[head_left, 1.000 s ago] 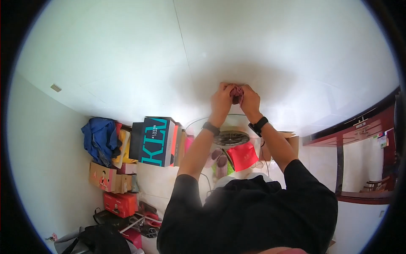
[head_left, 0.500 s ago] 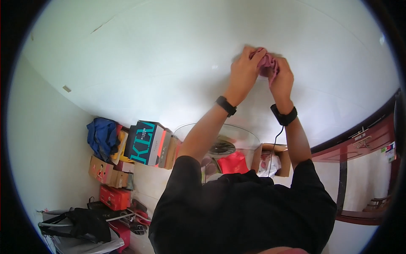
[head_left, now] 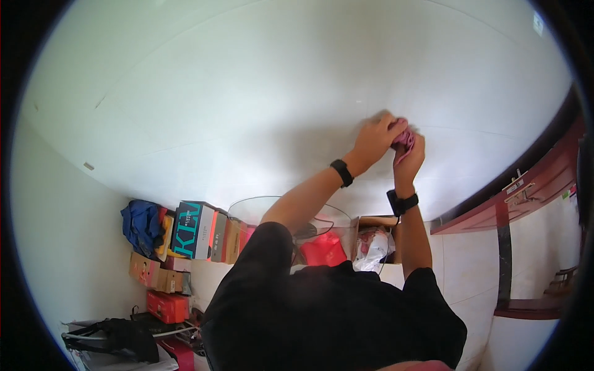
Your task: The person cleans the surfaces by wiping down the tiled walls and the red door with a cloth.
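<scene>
Both of my arms reach up toward the white wall (head_left: 247, 93). A crumpled mauve-pink cloth (head_left: 404, 140) is bunched between my hands. My left hand (head_left: 372, 146) is closed on its left side, the fingers bent around the fabric. On the cloth's right side, my right hand (head_left: 411, 162) grips it, with some fingers hidden behind the folds. The bundle seems to be at the wall's surface; whether it presses there I cannot tell. Each wrist wears a black band, and a thin cable hangs from the right one.
Below stand a glass-topped table (head_left: 247, 201), a red bag (head_left: 323, 248) and an open cardboard box (head_left: 375, 221) with white plastic. Stacked boxes (head_left: 197, 230), a blue garment (head_left: 141, 226) and a black bag (head_left: 124, 339) line the left. A dark red door (head_left: 544, 185) is at right.
My view has shifted, so hands and cloth appear lower and slightly further right in the picture. Both hands keep their hold on the cloth.
</scene>
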The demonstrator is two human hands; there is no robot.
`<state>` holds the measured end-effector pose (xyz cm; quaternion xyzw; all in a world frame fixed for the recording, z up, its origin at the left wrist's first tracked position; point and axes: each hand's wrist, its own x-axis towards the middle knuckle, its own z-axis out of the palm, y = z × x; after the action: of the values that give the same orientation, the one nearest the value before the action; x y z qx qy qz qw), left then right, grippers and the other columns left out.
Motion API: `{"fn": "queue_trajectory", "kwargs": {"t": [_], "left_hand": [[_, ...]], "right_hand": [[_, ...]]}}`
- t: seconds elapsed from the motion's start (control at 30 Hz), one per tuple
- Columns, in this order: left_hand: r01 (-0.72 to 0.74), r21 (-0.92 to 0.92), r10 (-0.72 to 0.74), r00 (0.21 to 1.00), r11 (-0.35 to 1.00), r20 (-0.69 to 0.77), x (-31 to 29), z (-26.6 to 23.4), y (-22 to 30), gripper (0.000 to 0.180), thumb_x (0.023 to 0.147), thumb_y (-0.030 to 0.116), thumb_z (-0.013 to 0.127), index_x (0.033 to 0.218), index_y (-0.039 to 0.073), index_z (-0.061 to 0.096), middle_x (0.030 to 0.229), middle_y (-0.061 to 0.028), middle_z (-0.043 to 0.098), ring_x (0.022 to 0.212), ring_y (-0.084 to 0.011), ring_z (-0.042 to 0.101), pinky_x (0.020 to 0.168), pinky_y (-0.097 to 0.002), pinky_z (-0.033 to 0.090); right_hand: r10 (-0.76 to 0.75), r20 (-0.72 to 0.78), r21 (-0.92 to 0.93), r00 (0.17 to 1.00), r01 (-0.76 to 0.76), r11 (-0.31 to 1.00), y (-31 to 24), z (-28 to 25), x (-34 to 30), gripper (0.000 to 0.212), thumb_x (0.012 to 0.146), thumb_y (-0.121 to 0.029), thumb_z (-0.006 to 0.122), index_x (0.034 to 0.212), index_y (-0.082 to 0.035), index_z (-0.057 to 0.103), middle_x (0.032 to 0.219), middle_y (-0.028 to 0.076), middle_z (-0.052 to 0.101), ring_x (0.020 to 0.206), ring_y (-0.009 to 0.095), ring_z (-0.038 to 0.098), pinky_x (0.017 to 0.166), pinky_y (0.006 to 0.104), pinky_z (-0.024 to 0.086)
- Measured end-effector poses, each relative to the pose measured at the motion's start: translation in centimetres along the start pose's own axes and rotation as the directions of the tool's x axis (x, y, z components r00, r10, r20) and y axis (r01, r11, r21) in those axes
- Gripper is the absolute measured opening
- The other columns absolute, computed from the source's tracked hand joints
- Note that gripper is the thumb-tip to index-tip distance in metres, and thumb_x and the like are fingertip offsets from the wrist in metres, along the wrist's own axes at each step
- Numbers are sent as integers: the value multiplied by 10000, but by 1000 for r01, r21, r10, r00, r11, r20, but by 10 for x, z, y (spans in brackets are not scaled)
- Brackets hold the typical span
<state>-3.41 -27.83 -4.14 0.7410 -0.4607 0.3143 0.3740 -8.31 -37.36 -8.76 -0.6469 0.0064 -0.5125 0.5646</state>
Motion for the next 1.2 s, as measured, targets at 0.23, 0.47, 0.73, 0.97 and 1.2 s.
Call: {"fn": "queue_trajectory", "kwargs": {"t": [0.23,0.47,0.73,0.97,1.2], "left_hand": [[94,44,-103,953,995,283,-82,58,-30,309,820,133,676,1126,167,647,1004,-82,594,818,-297,640,683,-397,538],[277,77,-286,948,958,144,-111,14,-43,252,874,175,649,1126,171,632,1015,-67,583,788,-290,657,599,-392,540],[137,139,-86,942,981,-324,4,-78,-7,508,716,-77,730,1180,101,629,1059,-110,572,853,-270,641,639,-338,547],[24,171,43,923,985,-382,-6,-83,-21,488,701,-77,742,1151,91,655,1049,-113,576,853,-262,653,659,-314,556],[154,89,-109,918,984,-382,-43,-81,-29,483,689,-62,756,1135,101,670,1033,-110,588,822,-262,658,648,-319,558]], "right_hand": [[506,175,464,845,-523,714,79,-41,-70,176,834,18,609,1009,-1,603,913,130,640,818,254,658,711,342,535],[24,295,-370,955,91,925,39,-11,-54,241,738,26,642,950,-79,599,890,105,569,756,341,599,623,390,497],[-337,197,-28,921,349,937,-69,57,49,220,781,88,600,973,-20,612,843,128,548,692,239,570,615,278,457],[-429,175,0,886,435,900,-62,66,44,265,742,101,627,964,-45,619,900,107,605,669,242,589,570,281,475],[-456,244,-5,856,471,882,-49,71,21,255,737,102,623,949,-41,614,893,117,606,670,256,597,564,299,484]]}}
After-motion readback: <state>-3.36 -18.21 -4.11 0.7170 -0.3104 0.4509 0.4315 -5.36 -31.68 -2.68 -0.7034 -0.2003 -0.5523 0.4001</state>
